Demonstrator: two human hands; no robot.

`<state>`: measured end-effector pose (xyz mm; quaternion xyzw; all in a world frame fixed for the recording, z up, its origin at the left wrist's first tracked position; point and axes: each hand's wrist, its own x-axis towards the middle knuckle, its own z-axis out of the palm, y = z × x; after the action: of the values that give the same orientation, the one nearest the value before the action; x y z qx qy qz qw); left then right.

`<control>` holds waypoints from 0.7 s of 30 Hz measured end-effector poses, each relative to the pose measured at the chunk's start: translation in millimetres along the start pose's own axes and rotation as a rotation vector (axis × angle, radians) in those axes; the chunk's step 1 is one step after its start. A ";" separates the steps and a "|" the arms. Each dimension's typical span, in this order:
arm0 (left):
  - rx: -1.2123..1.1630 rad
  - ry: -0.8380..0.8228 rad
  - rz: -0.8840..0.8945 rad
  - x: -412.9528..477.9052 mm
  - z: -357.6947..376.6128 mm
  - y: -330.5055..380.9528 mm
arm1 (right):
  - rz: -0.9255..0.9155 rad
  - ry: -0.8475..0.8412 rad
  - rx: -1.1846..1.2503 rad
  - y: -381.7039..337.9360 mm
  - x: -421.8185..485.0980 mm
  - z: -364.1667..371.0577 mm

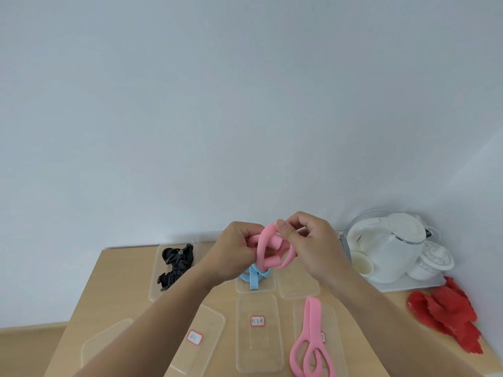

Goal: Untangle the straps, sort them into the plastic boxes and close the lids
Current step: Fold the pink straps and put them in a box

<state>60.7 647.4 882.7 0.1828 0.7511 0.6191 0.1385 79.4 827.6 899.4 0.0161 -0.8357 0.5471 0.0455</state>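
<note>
1. Straps (177, 263), black and knotted, fill the clear plastic box (156, 291) at left.
2. Left hand (234, 254) clenches the soft pink strap (268, 251), lifted above the pale wooden table (122, 281).
3. Right hand (315, 246) pinches its flat loop; glossy white teapot (386, 254) beyond.

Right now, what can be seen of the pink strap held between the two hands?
The pink strap is a flat, soft-looking band, matte and smooth, twisted into several overlapping loops. It is held in the air above the table, in front of the blue straps, and does not touch either. The left hand grips its left side. The right hand pinches its top fold, and one loop curves out beneath that hand.
</note>
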 end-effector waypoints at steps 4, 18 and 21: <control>-0.076 0.049 -0.016 -4.6 6.7 -5.3 | 0.104 -0.073 0.037 -1.8 8.2 -3.6; -0.307 0.011 -0.003 -14.2 15.0 -14.3 | 0.501 -0.555 0.446 15.0 27.3 -17.7; -0.343 -0.026 -0.004 -16.5 21.3 -14.0 | 0.566 -0.646 0.636 25.7 24.7 -19.4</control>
<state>83.3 656.5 864.6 0.1629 0.6331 0.7354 0.1786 54.0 856.3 886.0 -0.0295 -0.5717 0.7314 -0.3706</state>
